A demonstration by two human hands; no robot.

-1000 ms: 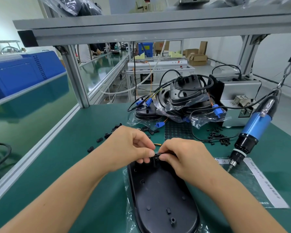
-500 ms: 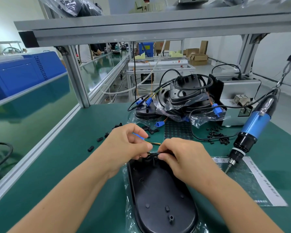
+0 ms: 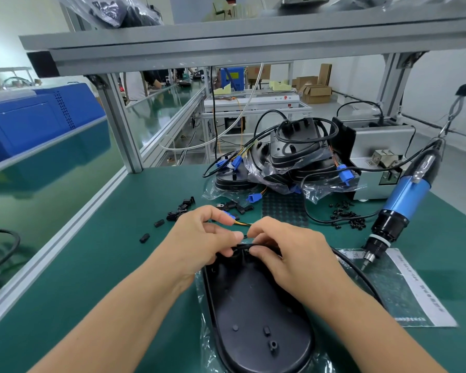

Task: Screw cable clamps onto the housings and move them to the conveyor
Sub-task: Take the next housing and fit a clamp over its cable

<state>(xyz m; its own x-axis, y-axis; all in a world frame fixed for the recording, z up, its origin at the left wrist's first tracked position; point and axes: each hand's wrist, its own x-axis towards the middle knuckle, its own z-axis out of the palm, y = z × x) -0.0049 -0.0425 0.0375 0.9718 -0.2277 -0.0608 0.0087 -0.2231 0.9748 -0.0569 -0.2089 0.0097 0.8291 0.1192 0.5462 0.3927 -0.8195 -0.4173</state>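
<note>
two bare hands meet over the far end of a black oval housing (image 3: 256, 305) that lies open side up on a clear plastic bag on the green bench (image 3: 92, 265), straight in front of the person. the left hand (image 3: 202, 238) has its fingers curled, pinching the black cable (image 3: 242, 246) at the housing's rim, with a blue connector (image 3: 227, 214) and its yellow wires showing just past its fingertips. the right hand (image 3: 285, 251) is curled too, thumb and forefinger pinching the same cable right beside the left; whether a clamp sits between the fingers cannot be told. loose black cable clamps (image 3: 179, 211) lie scattered on the bench beyond the left hand. a blue electric screwdriver (image 3: 398, 205) hangs to the right, its tip over a printed sheet, near a heap of small black screws (image 3: 346, 218). more bagged housings (image 3: 288, 160) are stacked at the back of the bench.
</note>
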